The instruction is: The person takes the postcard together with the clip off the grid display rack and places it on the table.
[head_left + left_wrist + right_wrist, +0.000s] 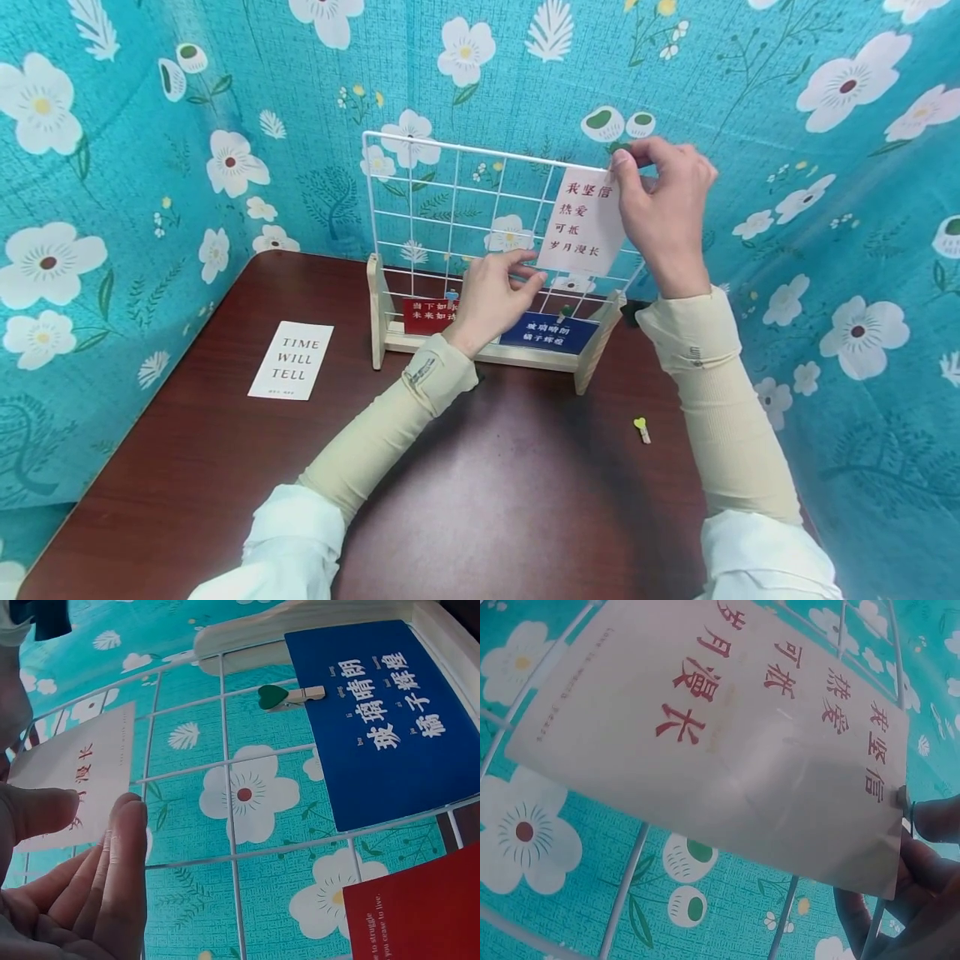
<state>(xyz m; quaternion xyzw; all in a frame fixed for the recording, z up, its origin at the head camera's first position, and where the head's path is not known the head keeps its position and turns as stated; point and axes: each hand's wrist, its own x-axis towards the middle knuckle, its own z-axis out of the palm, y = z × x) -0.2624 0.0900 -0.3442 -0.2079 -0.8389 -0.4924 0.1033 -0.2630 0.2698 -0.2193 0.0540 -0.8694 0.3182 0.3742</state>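
Two hands [491, 296] [663, 208] at white wire grid [450, 196]: right pinching small clip [621, 150] onto white card's [583, 218] top corner against upper grid wire; left fingers [112, 885] straight, pressed together, steadying card's lower edge. Blue card [382, 720] clipped below.

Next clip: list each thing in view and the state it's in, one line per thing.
White card: held against the wire grid, top corner pinched by right hand.
Left hand: fingers steady the card's lower edge.
Blue card: clipped on.
Red card: on grid.
Loose clip: lying on table.
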